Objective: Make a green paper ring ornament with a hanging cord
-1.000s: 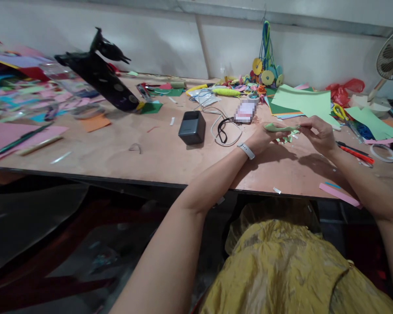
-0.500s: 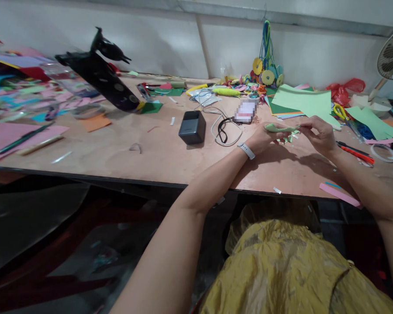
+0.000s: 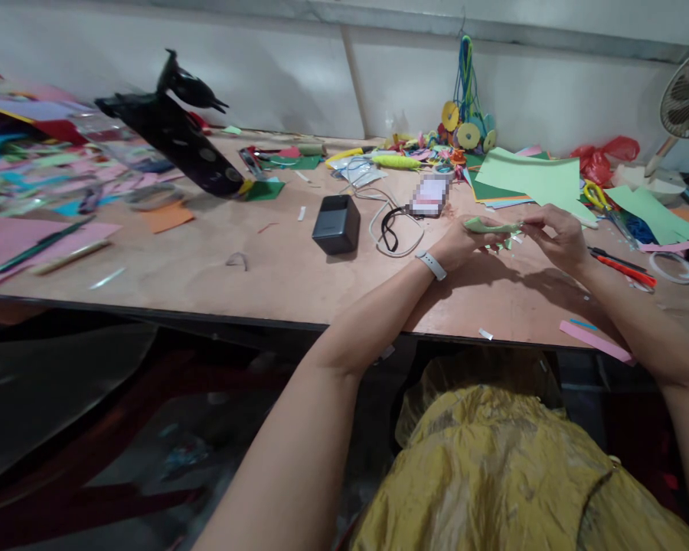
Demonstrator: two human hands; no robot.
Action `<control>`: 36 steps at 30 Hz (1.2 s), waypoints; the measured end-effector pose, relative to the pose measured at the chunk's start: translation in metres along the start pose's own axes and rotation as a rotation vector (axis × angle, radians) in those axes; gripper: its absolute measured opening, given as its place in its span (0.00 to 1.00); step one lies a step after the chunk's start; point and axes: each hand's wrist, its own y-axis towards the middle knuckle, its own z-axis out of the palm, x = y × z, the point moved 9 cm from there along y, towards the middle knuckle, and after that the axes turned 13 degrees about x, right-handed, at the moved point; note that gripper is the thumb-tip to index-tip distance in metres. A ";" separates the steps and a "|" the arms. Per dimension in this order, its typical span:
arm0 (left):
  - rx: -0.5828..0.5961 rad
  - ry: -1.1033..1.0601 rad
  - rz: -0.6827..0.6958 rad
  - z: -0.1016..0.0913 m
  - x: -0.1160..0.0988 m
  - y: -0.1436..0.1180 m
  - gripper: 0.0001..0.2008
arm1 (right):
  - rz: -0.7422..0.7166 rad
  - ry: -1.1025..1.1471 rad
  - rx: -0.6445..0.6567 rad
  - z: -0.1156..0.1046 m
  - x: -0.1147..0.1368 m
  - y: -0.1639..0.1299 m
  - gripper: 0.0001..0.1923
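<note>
Pale green paper roll [image 3: 490,226] is pinched betw. both hands just above the bench [image 3: 264,268], at approx. 1 o'clock in the head view. Long axis runs 9-to-3, nearly level, thicker end pointing to 9. Left hand [image 3: 462,243] fingers are closed around that thick end from below; right hand [image 3: 556,239] fingertips nip the thin tip at 3. Left hand carries more of its length. Green scraps [image 3: 508,243] lie directly under it.
</note>
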 end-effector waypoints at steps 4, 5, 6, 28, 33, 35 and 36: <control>0.012 0.002 0.021 0.002 -0.004 -0.001 0.21 | 0.090 -0.048 0.049 0.002 -0.006 0.000 0.04; 0.016 0.002 0.022 0.002 -0.005 -0.001 0.21 | 0.104 -0.057 0.053 0.002 -0.007 0.000 0.04; 0.017 0.000 0.023 0.003 -0.005 -0.001 0.21 | 0.103 -0.060 0.052 0.002 -0.006 0.001 0.05; 0.012 -0.041 0.003 -0.001 0.005 0.002 0.22 | 0.065 -0.038 0.029 0.001 -0.002 0.001 0.07; 0.024 -0.028 0.009 0.000 0.005 0.002 0.20 | 0.113 -0.071 0.064 0.003 -0.007 0.001 0.05; 0.022 -0.021 0.006 0.000 0.005 0.002 0.20 | 0.112 -0.067 0.064 0.003 -0.008 0.000 0.05; 0.024 -0.019 0.010 0.000 0.005 0.002 0.20 | 0.100 -0.061 0.059 0.002 -0.007 0.000 0.05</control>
